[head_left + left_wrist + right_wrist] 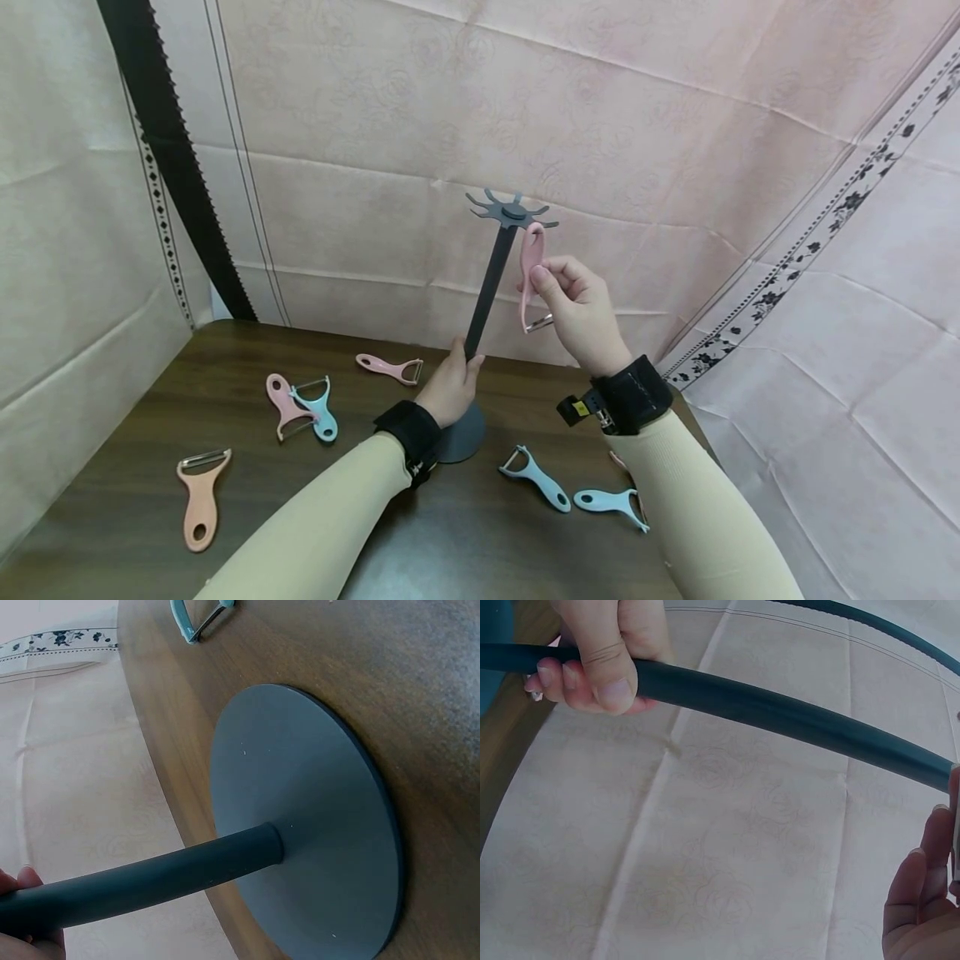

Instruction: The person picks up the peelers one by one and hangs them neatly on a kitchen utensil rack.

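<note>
A dark grey stand with a long pole, a ring of curved hooks on top and a round base stands on the table. My left hand grips the lower pole, fingers wrapped around it in the right wrist view. With thumb and fingers my right hand pinches a pink peeler, blade end down. Its handle end is up at a right-hand hook; whether the hook passes through the handle's hole I cannot tell. The right wrist view catches only part of the right hand.
On the wooden table lie a pink peeler, a crossed pink peeler and blue peeler, an orange peeler, and two blue peelers near the right forearm. Something orange is partly hidden there. Cloth hangs behind.
</note>
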`<act>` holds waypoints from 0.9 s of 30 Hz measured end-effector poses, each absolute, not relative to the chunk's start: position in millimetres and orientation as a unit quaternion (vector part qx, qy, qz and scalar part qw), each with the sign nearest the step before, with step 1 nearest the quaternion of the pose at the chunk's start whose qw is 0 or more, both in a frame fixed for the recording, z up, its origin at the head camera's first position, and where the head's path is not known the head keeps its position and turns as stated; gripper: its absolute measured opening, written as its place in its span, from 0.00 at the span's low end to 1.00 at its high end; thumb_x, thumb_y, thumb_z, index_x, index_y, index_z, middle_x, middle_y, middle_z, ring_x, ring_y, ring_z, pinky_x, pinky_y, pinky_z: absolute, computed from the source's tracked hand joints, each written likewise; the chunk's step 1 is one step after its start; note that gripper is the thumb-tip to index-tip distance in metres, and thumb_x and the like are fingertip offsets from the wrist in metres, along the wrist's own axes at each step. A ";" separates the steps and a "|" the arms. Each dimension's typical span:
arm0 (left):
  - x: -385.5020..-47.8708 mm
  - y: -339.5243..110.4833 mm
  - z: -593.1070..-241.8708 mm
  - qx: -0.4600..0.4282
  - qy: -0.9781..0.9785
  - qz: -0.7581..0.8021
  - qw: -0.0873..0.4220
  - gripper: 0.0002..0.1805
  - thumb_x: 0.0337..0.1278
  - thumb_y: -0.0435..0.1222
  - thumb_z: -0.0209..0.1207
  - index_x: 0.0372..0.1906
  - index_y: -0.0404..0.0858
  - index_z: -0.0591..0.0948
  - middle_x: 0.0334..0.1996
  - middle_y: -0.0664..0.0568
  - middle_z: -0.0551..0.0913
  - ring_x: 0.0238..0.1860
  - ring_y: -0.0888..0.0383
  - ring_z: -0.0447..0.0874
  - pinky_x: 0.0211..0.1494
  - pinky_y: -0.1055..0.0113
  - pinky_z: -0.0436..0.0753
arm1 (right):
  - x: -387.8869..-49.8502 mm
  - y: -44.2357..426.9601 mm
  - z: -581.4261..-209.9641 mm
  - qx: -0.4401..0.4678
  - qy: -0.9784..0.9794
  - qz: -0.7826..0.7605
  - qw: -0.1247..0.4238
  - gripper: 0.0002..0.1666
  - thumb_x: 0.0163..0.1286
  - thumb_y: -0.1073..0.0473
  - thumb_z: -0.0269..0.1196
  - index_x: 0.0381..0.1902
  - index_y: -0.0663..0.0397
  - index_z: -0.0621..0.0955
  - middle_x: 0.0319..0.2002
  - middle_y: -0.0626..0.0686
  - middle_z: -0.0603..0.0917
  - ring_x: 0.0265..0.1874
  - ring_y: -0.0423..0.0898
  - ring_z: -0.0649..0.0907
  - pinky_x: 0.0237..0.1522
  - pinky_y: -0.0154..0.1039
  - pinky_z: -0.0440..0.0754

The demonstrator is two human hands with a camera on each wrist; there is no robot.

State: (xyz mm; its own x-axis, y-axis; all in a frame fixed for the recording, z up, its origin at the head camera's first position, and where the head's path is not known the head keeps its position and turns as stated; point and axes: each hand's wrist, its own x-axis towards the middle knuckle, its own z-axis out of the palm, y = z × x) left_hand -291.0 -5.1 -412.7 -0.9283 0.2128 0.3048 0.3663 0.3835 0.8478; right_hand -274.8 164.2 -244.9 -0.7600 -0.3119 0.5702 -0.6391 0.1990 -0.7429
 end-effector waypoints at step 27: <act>-291.4 -6.7 -414.1 -0.180 -0.830 -0.524 0.070 0.20 0.77 0.43 0.39 0.60 0.32 0.58 0.27 0.48 0.67 0.28 0.52 0.72 0.35 0.60 0.73 | -273.6 236.2 -316.9 0.283 -0.905 0.316 0.039 0.10 0.72 0.52 0.60 0.46 0.49 0.82 0.40 0.47 0.83 0.38 0.43 0.80 0.41 0.40 0.77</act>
